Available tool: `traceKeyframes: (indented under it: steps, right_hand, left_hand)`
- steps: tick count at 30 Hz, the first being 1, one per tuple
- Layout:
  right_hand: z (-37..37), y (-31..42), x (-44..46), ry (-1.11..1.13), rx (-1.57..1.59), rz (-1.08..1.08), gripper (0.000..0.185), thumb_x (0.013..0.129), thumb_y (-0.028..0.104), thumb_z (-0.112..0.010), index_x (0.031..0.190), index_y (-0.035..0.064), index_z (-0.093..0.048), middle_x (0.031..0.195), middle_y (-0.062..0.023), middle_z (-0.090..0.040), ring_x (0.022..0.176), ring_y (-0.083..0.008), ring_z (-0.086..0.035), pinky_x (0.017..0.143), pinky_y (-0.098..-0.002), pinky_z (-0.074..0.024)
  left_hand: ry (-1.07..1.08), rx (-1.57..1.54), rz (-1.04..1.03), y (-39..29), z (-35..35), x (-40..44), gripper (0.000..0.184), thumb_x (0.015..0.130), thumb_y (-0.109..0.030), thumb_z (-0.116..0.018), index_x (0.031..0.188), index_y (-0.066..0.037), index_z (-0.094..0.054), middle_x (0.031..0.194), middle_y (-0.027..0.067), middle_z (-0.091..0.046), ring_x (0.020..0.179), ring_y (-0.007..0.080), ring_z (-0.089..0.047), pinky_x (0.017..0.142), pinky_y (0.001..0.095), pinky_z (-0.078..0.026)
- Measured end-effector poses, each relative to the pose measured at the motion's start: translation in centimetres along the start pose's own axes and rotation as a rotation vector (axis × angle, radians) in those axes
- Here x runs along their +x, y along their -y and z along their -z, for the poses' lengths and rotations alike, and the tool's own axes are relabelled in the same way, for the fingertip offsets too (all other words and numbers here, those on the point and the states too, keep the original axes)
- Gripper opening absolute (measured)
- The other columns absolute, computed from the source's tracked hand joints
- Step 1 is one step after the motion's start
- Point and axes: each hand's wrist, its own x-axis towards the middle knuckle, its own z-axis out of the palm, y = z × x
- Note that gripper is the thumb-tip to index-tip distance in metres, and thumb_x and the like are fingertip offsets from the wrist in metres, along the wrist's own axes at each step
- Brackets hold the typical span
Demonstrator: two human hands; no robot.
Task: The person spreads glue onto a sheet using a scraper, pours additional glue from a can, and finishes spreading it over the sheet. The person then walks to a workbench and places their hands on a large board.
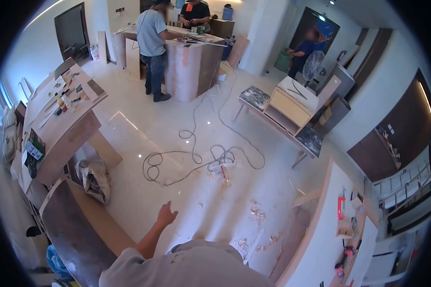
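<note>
My left hand [166, 215] reaches forward over the pale, glossy floor [143, 196], empty, with at least one finger stretched out and apart from the others. It touches nothing I can see. Ahead of it, a long dark cable [177, 179] lies in loose loops. Nearest on the left stands a curved, dark-faced panel [76, 234] with a bare wood-coloured edge. My right hand is out of view.
Shavings [257, 210] litter the floor. A workbench [342, 191] at right holds a red-and-black drill [342, 263]. Tools cover the left counter [84, 107]. One person [152, 38] stands at the far counter, another [195, 14] behind it. A third person [301, 50] is near a fan [313, 65].
</note>
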Motion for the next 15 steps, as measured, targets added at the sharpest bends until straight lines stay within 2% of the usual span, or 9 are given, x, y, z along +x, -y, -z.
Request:
traceKeyframes:
  steps: [4, 8, 9, 11, 13, 15]
  right_hand:
    - [3.4, 2.5, 6.2, 0.09, -0.171, 0.148, 0.024, 0.084, 0.026, -0.057, 0.098, 0.0064, -0.06, 0.093, -0.0132, -0.065, 0.084, -0.0262, -0.062, 0.073, -0.0372, -0.0487]
    - [5.8, 4.4, 14.3, 0.128, -0.422, 0.488, 0.021, 0.084, 0.023, -0.058, 0.09, 0.0048, -0.065, 0.09, -0.0123, -0.066, 0.081, -0.0259, -0.062, 0.071, -0.0349, -0.0491]
    - [6.3, 6.3, 16.0, 0.076, -0.41, 0.486, 0.021, 0.083, 0.026, -0.057, 0.087, 0.008, -0.066, 0.09, -0.0123, -0.066, 0.083, -0.0276, -0.062, 0.072, -0.0366, -0.0494]
    - [7.2, 9.4, 19.6, 0.212, -0.163, 0.336, 0.023, 0.084, 0.03, -0.054, 0.087, 0.0113, -0.067, 0.092, -0.0113, -0.066, 0.084, -0.0276, -0.062, 0.074, -0.0377, -0.0492]
    - [7.6, 12.3, 23.8, 0.256, -0.19, 0.306, 0.025, 0.085, 0.031, -0.052, 0.087, 0.0118, -0.067, 0.092, -0.0114, -0.066, 0.084, -0.0278, -0.062, 0.074, -0.039, -0.049]
    - [7.0, 12.0, 30.3, 0.263, -0.355, 0.413, 0.027, 0.086, 0.032, -0.049, 0.087, 0.0123, -0.068, 0.092, -0.0115, -0.066, 0.084, -0.028, -0.062, 0.075, -0.0402, -0.0488]
  left_hand:
    - [-0.152, -0.112, 0.155, 3.0, 2.4, 1.6, 0.071, 0.074, -0.028, -0.07, 0.13, 0.002, -0.039, 0.117, 0.0249, -0.052, 0.109, 0.0368, -0.05, 0.094, 0.0421, -0.04]
    - [-0.289, -0.108, 0.218, 5.2, 3.1, 3.4, 0.065, 0.074, -0.025, -0.07, 0.126, 0.004, -0.043, 0.114, 0.0269, -0.052, 0.108, 0.0398, -0.05, 0.093, 0.0428, -0.042]
    - [-0.301, -0.097, 0.237, 5.5, 3.2, 4.0, 0.064, 0.074, -0.025, -0.07, 0.125, 0.004, -0.045, 0.114, 0.0266, -0.053, 0.108, 0.0394, -0.05, 0.093, 0.0428, -0.041]
    - [-0.329, -0.085, 0.274, 5.7, 3.7, 5.6, 0.06, 0.074, -0.025, -0.07, 0.121, 0.004, -0.049, 0.113, 0.026, -0.054, 0.109, 0.0387, -0.05, 0.094, 0.0427, -0.041]
    - [-0.361, -0.092, 0.309, 5.4, 4.0, 7.6, 0.056, 0.073, -0.025, -0.07, 0.117, 0.005, -0.052, 0.112, 0.0254, -0.055, 0.109, 0.0382, -0.05, 0.094, 0.0424, -0.041]
    - [-0.427, -0.063, 0.338, 6.3, 3.9, 9.8, 0.05, 0.074, -0.027, -0.069, 0.112, 0.004, -0.057, 0.11, 0.0244, -0.057, 0.106, 0.0378, -0.052, 0.093, 0.0427, -0.042]
